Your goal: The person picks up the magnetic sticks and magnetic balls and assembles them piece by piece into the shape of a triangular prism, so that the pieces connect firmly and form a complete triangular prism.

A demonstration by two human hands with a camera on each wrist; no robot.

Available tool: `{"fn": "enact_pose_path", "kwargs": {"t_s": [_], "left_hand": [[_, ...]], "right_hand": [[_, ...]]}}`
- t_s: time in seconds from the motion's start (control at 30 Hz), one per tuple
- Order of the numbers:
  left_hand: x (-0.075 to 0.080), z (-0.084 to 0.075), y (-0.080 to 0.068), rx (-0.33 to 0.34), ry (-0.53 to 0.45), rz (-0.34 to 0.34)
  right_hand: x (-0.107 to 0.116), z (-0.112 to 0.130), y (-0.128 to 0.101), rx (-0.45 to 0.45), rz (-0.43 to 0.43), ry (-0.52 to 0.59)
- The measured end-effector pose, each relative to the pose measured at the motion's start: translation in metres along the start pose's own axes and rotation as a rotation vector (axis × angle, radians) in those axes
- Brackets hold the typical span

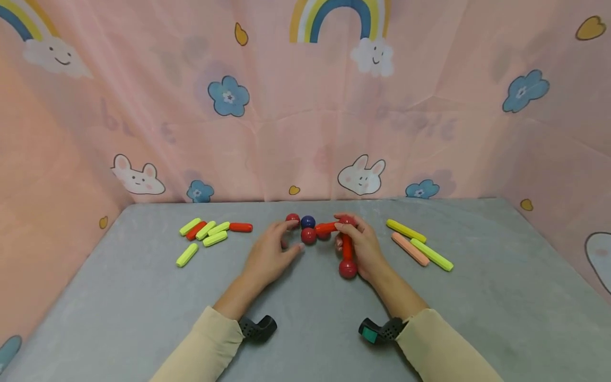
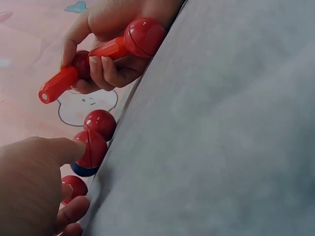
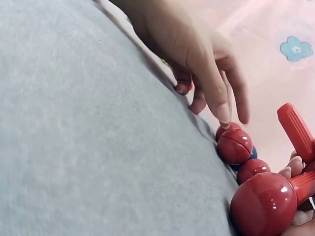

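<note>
My right hand (image 1: 366,249) grips a joined toy piece: a red rod (image 1: 347,247) with a red ball (image 1: 348,269) at its near end and another red ball (image 2: 81,65) at the corner, partly covered by fingers. From that corner a second red rod (image 1: 326,227) points left, its far end bare in the left wrist view. My left hand (image 1: 269,252) holds nothing, its thumb and fingers spread beside the loose balls. These are a dark blue ball (image 1: 307,222), a front red ball (image 1: 308,235), a left red ball (image 1: 293,217) and one partly behind the rod (image 1: 323,235).
Several short yellow-green rods (image 1: 187,255) and red rods (image 1: 241,227) lie on the left of the grey tabletop (image 1: 310,329). Longer rods rest on the right: yellow (image 1: 406,231), pink (image 1: 410,249) and yellow-green (image 1: 431,255). A pink printed curtain (image 1: 277,143) hangs behind.
</note>
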State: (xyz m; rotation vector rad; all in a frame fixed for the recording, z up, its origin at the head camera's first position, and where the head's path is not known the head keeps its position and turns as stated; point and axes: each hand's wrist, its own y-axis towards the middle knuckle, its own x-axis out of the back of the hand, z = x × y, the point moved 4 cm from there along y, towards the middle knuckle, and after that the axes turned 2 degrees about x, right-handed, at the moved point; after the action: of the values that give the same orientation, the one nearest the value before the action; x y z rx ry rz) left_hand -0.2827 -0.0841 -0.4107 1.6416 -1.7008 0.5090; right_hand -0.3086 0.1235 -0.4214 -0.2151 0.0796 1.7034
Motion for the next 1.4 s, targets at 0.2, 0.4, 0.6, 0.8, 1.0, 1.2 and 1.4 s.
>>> {"fn": "enact_pose_path", "kwargs": {"t_s": [0.2, 0.4, 0.6, 0.8, 1.0, 1.2, 1.4], "left_hand": [[-0.007, -0.003, 0.006, -0.031, -0.027, -0.001], [-0.013, -0.004, 0.011, 0.034, -0.064, 0.033], [-0.014, -0.017, 0.027, 0.042, 0.073, 0.160], [-0.017, -0.010, 0.027, 0.068, -0.039, 0.167], [-0.011, 0.010, 0.014, 0.164, -0.443, 0.066], [-0.013, 0.013, 0.008, 0.188, -0.514, 0.076], [-0.012, 0.010, 0.011, 0.180, -0.523, 0.073]], "right_hand": [[0.002, 0.001, 0.000, 0.009, -0.002, -0.027], [0.002, -0.003, 0.001, 0.019, -0.005, 0.000], [0.004, -0.005, 0.002, 0.039, -0.015, 0.019], [0.004, -0.003, 0.000, 0.036, -0.014, 0.025], [-0.002, -0.002, 0.000, 0.049, 0.008, -0.004], [-0.001, -0.005, -0.001, 0.041, -0.008, -0.055], [-0.001, -0.002, 0.000, 0.065, -0.011, -0.084]]}}
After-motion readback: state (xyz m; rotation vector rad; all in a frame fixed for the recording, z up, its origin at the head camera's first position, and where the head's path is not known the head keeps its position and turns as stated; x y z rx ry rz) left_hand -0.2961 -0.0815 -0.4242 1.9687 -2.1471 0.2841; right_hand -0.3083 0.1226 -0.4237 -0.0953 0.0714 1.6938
